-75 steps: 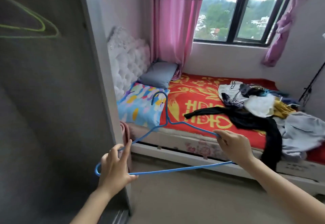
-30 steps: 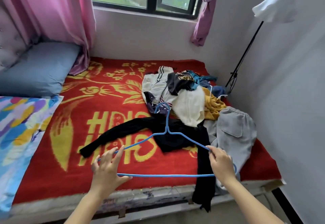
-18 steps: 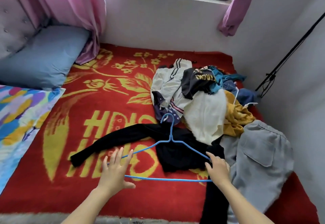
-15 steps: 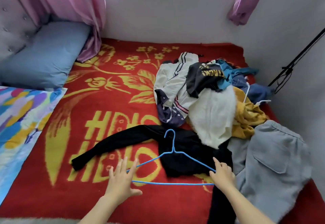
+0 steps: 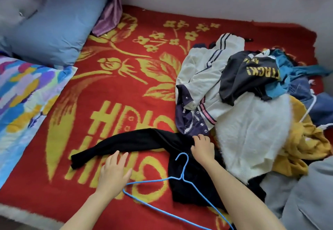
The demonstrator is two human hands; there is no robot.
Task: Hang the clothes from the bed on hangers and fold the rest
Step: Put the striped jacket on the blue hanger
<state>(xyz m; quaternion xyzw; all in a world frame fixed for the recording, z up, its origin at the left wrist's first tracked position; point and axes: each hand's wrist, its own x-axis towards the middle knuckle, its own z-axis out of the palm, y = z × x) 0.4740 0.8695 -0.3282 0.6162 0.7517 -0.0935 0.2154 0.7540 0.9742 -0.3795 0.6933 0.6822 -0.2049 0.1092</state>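
Head view: L hand (image 5: 113, 172) has let go of blue hanger (image 5: 182, 175); fingers straight, empty, just beside black top (image 5: 137, 143) sleeve. Hanger now lies on bed (image 5: 108, 94), hook over the top. R hand (image 5: 203, 148) is off it too, fingers bent on the top; can't tell if pinching. Prob. 1st garment to hang.

blue hanger (image 5: 182, 175), black garment (image 5: 137, 142), red-and-yellow floral blanket (image 5: 115, 92)

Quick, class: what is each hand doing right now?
Left hand: open, fingers straight, by the sleeve of the black top.
Right hand: fingers curled, gripping the black top.
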